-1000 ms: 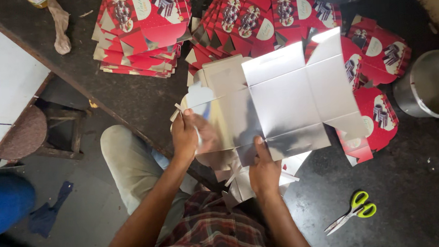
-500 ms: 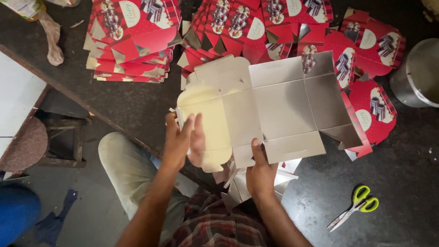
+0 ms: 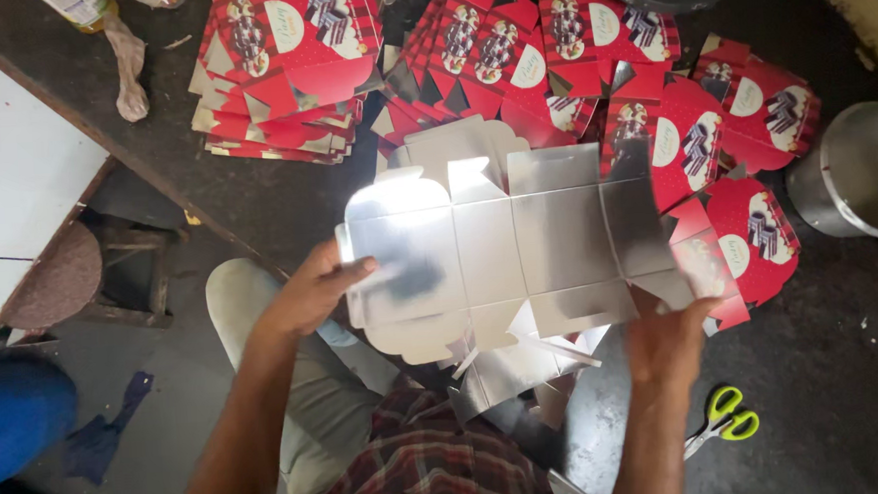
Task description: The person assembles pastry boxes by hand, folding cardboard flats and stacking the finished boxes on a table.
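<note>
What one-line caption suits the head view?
Both hands, left and right, hold a flat silver carton blank above red printed blanks.

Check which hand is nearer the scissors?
Right. The right hand grips the silver carton's right edge, just up-left of the scissors; the left hand holds the carton's far left edge.

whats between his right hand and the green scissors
Nothing: in the head view, only bare dark table lies between the right hand, gripping the silver carton sheet, and the green-handled scissors.
</note>
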